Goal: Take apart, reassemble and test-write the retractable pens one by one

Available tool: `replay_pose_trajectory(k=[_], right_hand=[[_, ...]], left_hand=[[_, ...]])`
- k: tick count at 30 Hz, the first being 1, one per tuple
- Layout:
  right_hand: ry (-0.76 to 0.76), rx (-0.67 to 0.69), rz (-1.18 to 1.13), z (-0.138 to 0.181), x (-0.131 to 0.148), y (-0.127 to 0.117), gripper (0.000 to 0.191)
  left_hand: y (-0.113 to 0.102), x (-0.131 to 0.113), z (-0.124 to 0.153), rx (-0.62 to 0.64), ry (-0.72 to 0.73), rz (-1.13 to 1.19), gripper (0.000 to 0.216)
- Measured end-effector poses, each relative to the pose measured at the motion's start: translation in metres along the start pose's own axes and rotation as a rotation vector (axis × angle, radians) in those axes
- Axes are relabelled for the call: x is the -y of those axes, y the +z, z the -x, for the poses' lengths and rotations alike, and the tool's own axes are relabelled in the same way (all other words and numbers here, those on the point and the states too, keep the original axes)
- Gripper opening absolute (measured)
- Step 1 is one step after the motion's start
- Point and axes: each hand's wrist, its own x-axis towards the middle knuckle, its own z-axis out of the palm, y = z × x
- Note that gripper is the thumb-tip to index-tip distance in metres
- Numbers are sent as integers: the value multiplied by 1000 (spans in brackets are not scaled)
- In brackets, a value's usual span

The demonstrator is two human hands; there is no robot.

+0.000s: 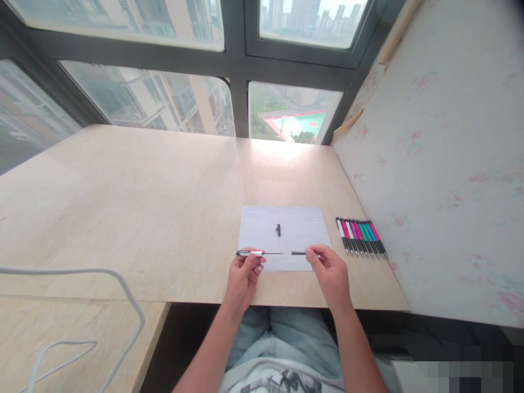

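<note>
Between the fingers of my left hand [245,268] is a white pen barrel [254,253] with a dark clip end pointing left. A thin refill [275,253] sticks out of it to the right. My right hand [328,267] pinches a dark pen grip section [298,252], lined up with the refill tip and a small gap apart from it. Both hands are above a sheet of paper [286,215] with lines of writing along its top. A small black piece [279,230], which looks like a cap or clip, lies on the paper.
A row of several colored pens [360,236] lies right of the paper, near the flowered wall [434,207]. The wooden tabletop [172,207] reaches back to the window frame [239,98]. A white cable [123,286] loops over the lower left.
</note>
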Motion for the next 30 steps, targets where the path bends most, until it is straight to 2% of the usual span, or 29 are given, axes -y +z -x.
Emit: replay_pose_trajectory(k=[6, 17, 23, 30], right_hand=[[45, 31, 136, -14, -29, 6, 25], [-220, -121, 550, -55, -41, 56, 14], [-290, 4, 609, -51, -44, 63, 13], [-274, 60, 593, -50, -43, 60, 13]], left_hand=[[2, -1, 0, 0, 10, -11, 19], [4, -2, 1, -13, 2, -25, 23], [4, -2, 1, -4, -4, -43, 21], [2, 0, 0, -7, -7, -55, 23]])
